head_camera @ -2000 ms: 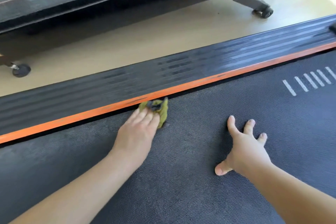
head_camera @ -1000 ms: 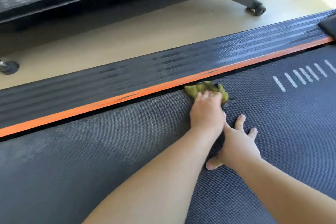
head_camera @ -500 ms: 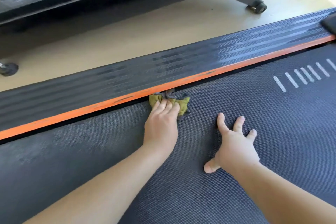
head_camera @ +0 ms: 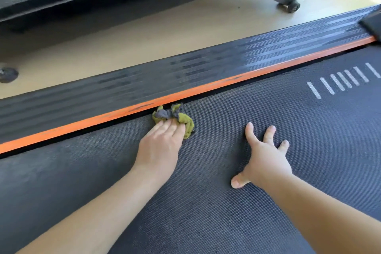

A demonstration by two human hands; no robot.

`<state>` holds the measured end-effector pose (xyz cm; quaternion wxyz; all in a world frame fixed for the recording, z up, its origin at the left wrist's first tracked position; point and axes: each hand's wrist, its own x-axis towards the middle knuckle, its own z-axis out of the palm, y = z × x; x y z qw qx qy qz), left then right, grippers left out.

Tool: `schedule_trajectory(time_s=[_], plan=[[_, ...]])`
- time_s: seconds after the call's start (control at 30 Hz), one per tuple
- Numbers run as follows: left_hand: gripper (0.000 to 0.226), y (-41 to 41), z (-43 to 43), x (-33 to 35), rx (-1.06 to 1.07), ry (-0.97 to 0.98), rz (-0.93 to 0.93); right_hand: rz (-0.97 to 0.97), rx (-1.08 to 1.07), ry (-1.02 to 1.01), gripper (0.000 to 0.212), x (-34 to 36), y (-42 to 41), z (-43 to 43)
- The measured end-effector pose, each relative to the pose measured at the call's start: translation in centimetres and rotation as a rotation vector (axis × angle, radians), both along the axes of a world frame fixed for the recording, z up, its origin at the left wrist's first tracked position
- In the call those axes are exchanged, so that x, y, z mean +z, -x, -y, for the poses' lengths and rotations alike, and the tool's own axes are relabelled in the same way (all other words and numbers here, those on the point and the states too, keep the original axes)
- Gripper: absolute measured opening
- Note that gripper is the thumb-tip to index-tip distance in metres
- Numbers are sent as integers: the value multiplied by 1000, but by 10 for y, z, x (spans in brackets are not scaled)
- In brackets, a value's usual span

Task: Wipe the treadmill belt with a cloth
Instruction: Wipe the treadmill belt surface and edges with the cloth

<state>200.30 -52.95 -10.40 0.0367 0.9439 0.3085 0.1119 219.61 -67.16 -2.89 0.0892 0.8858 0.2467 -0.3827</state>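
Count: two hands, one cloth, one belt, one orange strip, two casters, and one row of white dashes (six or seven; blurred, so the count is uncertain). The left hand [head_camera: 159,146] lies flat with its fingers straight and together, pressing on the cloth [head_camera: 183,119]; nothing is gripped. The cloth is a crumpled yellow-green wad with grey patches. It sits at 12 o'clock of that hand, on the belt [head_camera: 206,222] and touching the orange strip [head_camera: 82,123], which runs from 8 to 2 o'clock across the frame. The right hand [head_camera: 266,159] is at 3 o'clock of the left, well apart from it, palm down on the belt with fingers spread wide and thumb out toward 7 o'clock, holding nothing. The dashes [head_camera: 338,80] lie at 1 o'clock of the right hand. Beyond the strip are a ribbed rail [head_camera: 144,80], then the floor [head_camera: 165,33], with one caster [head_camera: 289,7] at 1 o'clock and another [head_camera: 8,74] at 9 o'clock. Versus 0.5 s ago, the cloth and left hand have slid slightly toward 9 o'clock along the strip. One second ago they were much further toward 3 o'clock, with the left hand just beside the right hand's fingers. The right hand has not shifted.
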Motion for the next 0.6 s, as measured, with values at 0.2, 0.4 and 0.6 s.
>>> schedule_trajectory(time_s=[0.2,0.4,0.6], plan=[[13,-108,41,29,487,374,286,-9,-9,-8,164,1,0,0],[13,-160,22,24,29,420,137,8,15,5,163,3,1,1],[43,-44,12,-2,-335,118,42,-4,-3,22,165,1,-1,-2]])
